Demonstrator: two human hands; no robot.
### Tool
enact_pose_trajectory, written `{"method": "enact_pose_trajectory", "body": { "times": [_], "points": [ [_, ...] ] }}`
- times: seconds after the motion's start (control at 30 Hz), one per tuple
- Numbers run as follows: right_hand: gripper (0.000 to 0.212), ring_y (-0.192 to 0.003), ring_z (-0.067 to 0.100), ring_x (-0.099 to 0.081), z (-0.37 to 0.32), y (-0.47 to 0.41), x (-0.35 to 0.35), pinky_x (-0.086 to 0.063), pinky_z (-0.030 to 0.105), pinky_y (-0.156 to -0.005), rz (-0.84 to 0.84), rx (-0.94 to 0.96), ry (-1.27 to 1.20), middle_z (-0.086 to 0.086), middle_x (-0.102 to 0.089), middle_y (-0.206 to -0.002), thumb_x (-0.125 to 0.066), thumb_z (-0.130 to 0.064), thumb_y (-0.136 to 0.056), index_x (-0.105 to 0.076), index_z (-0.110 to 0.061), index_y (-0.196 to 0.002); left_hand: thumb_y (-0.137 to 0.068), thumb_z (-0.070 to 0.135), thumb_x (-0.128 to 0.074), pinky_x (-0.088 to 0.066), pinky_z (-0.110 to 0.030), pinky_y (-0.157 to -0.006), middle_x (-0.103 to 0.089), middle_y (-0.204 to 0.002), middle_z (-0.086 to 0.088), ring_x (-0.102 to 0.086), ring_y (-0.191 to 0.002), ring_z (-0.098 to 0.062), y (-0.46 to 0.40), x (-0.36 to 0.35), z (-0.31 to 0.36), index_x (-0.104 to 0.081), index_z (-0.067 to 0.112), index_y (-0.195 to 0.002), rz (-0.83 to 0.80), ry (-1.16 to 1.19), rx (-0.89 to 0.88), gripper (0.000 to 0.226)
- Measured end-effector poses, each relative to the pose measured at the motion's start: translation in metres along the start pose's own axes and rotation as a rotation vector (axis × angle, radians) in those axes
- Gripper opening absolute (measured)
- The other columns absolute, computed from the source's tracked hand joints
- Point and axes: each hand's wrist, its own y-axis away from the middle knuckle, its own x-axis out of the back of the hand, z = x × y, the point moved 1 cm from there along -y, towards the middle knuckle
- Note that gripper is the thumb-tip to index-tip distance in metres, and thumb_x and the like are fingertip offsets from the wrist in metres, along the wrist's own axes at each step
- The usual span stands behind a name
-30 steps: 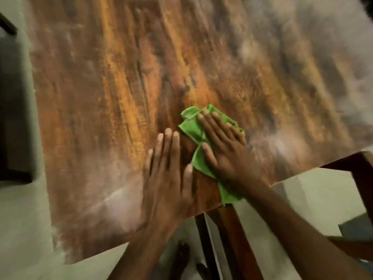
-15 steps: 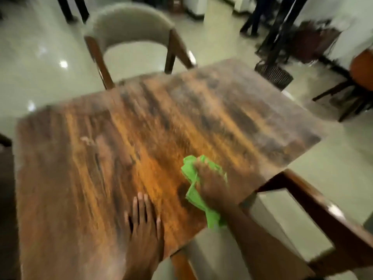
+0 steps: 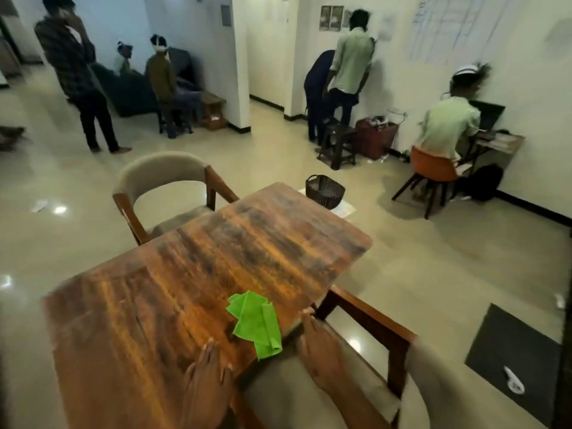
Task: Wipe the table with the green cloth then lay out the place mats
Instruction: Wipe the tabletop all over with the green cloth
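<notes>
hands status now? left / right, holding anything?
Left hand: open, flat on the table, holding nothing.
Right hand: open, at the table's edge, off the green cloth, holding nothing.

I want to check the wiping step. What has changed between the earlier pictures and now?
The right hand has let go of the green cloth and moved right, off the table edge. The cloth now lies loose near that edge. The left hand stays flat on the table. No place mats are in view.

Single head view, close above table (image 3: 185,274), facing across room, slightly blurred
</notes>
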Motion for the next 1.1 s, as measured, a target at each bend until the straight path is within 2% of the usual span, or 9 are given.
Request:
{"method": "enact_pose_trajectory", "body": {
  "times": [0.1,0.17,0.23,0.27,0.33,0.43,0.63,0.83,1.1],
  "points": [
    [0.060,-0.157,0.015,-0.036,0.044,0.042,0.013,-0.026,0.032,-0.127,0.060,-0.097,-0.005,-0.001,-0.028,-0.175,-0.035,-0.022,-0.112,-0.020,-0.021,-0.170,-0.085,0.052,-0.033,-0.038,-0.037,-0.121,-0.026,-0.175,-0.007,-0.036,-0.158,-0.012,0.029,-0.019,0.011,-0.026,0.012,-0.167,-0.105,-0.046,-0.021,0.091],
    [0.060,-0.153,0.016,-0.042,0.064,0.064,0.020,-0.031,0.033,-0.126,0.090,-0.177,-0.061,-0.001,-0.032,-0.173,-0.037,-0.018,-0.111,-0.022,-0.022,-0.169,-0.058,0.032,-0.068,-0.064,-0.052,-0.077,-0.072,-0.134,-0.022,-0.080,-0.106,-0.022,0.035,-0.033,0.016,-0.066,-0.006,-0.133,-0.183,-0.109,-0.126,0.084],
    [0.060,-0.148,0.018,-0.049,0.070,0.075,0.031,-0.039,0.037,-0.123,0.097,-0.213,-0.083,-0.002,-0.037,-0.171,-0.038,-0.017,-0.110,-0.024,-0.024,-0.168,-0.031,0.032,-0.074,-0.056,-0.047,-0.041,-0.080,-0.095,-0.024,-0.080,-0.063,-0.029,0.023,-0.052,0.020,-0.078,-0.008,-0.098,0.022,-0.149,-0.238,0.078],
    [0.060,-0.147,0.017,-0.051,0.069,0.076,0.036,-0.041,0.037,-0.123,0.095,-0.208,-0.088,-0.002,-0.037,-0.171,-0.040,-0.016,-0.110,-0.025,-0.025,-0.168,-0.034,0.033,-0.081,-0.058,-0.047,-0.044,-0.080,-0.100,-0.023,-0.081,-0.068,-0.029,0.020,-0.050,0.030,-0.078,-0.008,-0.100,0.024,-0.184,-0.258,0.078],
    [0.061,-0.148,0.014,-0.049,0.063,0.077,0.045,-0.039,0.034,-0.124,0.126,-0.171,-0.068,-0.004,-0.033,-0.172,-0.042,-0.017,-0.110,-0.024,-0.024,-0.168,-0.070,0.030,-0.082,-0.063,-0.049,-0.087,-0.063,-0.148,-0.019,-0.074,-0.121,-0.025,0.019,-0.019,0.059,-0.063,-0.006,-0.138,-0.083,-0.207,-0.280,0.079],
    [0.060,-0.150,0.016,-0.045,0.045,0.069,0.069,-0.035,0.033,-0.123,0.198,-0.146,-0.015,-0.005,-0.033,-0.172,-0.042,-0.018,-0.111,-0.025,-0.023,-0.168,-0.110,0.033,-0.042,-0.015,-0.034,-0.132,-0.003,-0.179,-0.003,-0.008,-0.166,-0.015,0.001,0.017,0.098,-0.010,0.013,-0.170,0.083,-0.070,-0.322,0.071],
    [0.061,-0.156,0.019,-0.036,0.018,0.047,0.101,-0.028,0.038,-0.127,0.226,-0.089,0.089,0.002,-0.030,-0.173,-0.043,-0.017,-0.110,-0.024,-0.019,-0.167,-0.113,0.032,-0.035,0.006,-0.034,-0.128,0.013,-0.176,-0.004,0.012,-0.163,-0.016,-0.023,0.060,0.153,0.003,0.011,-0.170,0.228,-0.057,-0.520,0.072],
    [0.070,-0.166,0.021,-0.003,0.007,0.060,0.096,-0.018,0.043,-0.130,0.140,-0.045,0.261,0.003,0.007,-0.178,-0.038,-0.022,-0.111,-0.001,-0.017,-0.171,-0.112,0.029,-0.033,-0.002,-0.038,-0.135,0.006,-0.179,-0.008,0.008,-0.166,-0.020,-0.039,0.071,0.154,0.002,0.008,-0.170,0.165,-0.070,-0.536,0.071],
    [0.070,-0.166,0.017,0.003,0.023,0.099,0.082,-0.023,0.043,-0.128,0.103,-0.114,0.325,-0.001,0.009,-0.178,-0.035,-0.024,-0.111,0.002,-0.020,-0.170,-0.112,0.025,-0.033,-0.005,-0.039,-0.135,0.003,-0.179,-0.010,0.004,-0.167,-0.022,-0.028,0.045,0.146,0.000,0.006,-0.170,0.102,-0.125,-0.548,0.070]
  ]
}}
